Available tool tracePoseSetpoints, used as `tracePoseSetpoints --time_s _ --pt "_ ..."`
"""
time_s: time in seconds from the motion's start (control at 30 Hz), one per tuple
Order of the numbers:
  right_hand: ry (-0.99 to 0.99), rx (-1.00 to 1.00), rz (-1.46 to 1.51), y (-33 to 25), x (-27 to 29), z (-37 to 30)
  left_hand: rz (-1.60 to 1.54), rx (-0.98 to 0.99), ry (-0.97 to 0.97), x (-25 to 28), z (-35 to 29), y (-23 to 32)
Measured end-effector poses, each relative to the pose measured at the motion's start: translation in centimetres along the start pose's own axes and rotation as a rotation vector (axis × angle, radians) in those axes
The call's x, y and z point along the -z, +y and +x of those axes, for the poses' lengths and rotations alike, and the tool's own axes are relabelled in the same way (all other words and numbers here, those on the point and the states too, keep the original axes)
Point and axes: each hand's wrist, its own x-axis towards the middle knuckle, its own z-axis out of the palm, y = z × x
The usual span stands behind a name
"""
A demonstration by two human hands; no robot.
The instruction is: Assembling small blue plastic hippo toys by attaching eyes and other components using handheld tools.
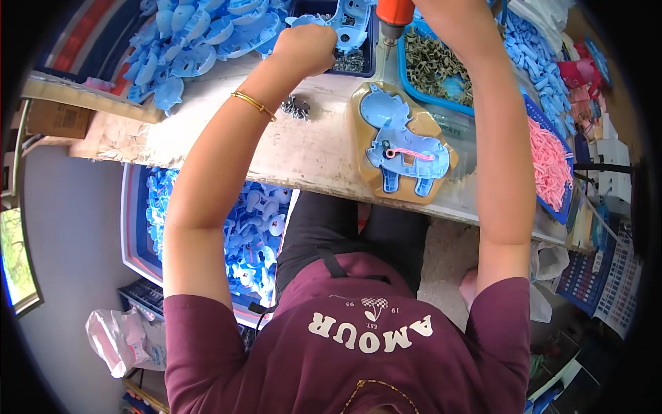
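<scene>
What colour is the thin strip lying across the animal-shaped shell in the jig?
Pink strip, on the blue shell; head view.

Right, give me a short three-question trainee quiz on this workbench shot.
1. True or false: the blue animal-shaped shell lies in a tan jig on the workbench.
2. Which hand reaches the tray of small dark parts? A) left hand B) right hand
3. Fill in: the strip lying across the shell is ____ in colour.

Key: 1 true. 2 A; its fist is closed over the tray's edge, what it grips is hidden. The right hand is cut off at the top edge, by the orange screwdriver. 3 pink; the pink strip.
</scene>
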Motion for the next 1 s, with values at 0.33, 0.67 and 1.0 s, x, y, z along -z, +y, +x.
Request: tracePoseSetpoints --time_s 0.33,0.67,1.0 --pt "-0.099 -0.203 0.016 -3.1 1.9 -2.0 -0.131 -0.162 0.262 -0.4 -3.0 0.8" --pt "-0.003 -0.324 0.422 -2.1 0.4 -7.3 -0.467 -0.441 0.412 -1.1 -9.6 9.0" --pt "0.073 -0.351 0.350 -2.9 1.1 -8.7 -0.791 -0.405 0.290 -1.9 -10.9 10.9"
